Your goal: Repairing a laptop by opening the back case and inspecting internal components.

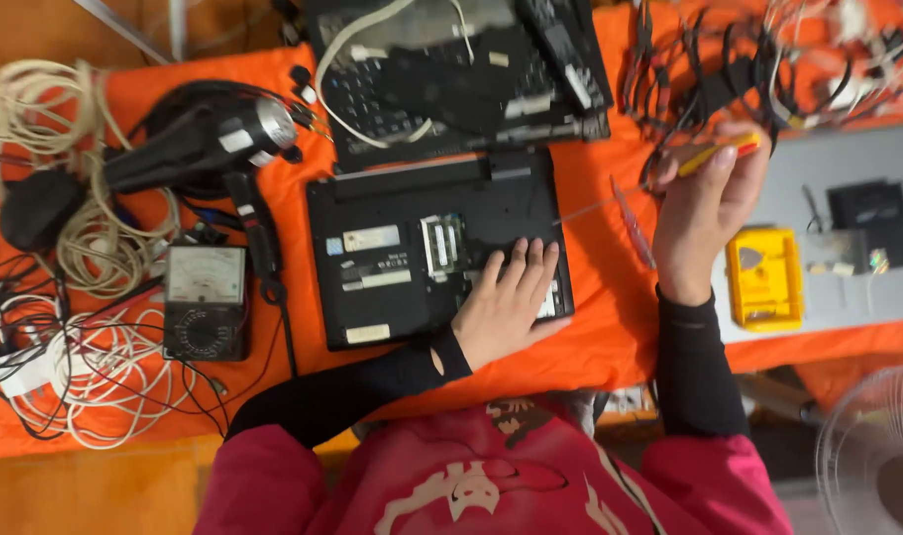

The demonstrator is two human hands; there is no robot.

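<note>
A black laptop (402, 258) lies bottom-up on an orange cloth (600, 327), with a small memory bay (441, 243) uncovered in its middle. My left hand (506, 302) rests flat on the laptop's near right corner, fingers spread and holding nothing. My right hand (704, 203) is raised to the right of the laptop. It grips a screwdriver (719, 151) with a yellow handle and red end. The thin shaft points left toward the laptop's right edge, and its tip hovers above the cloth.
A second, dismantled laptop (451, 69) lies behind the first. On the left are a black hot-air blower (194, 139), an analog meter (206, 297) and coils of white cable (85, 367). Pliers and wires (729, 59) lie back right. A yellow case (763, 277), a black box (872, 223) and a fan (877, 456) are at the right.
</note>
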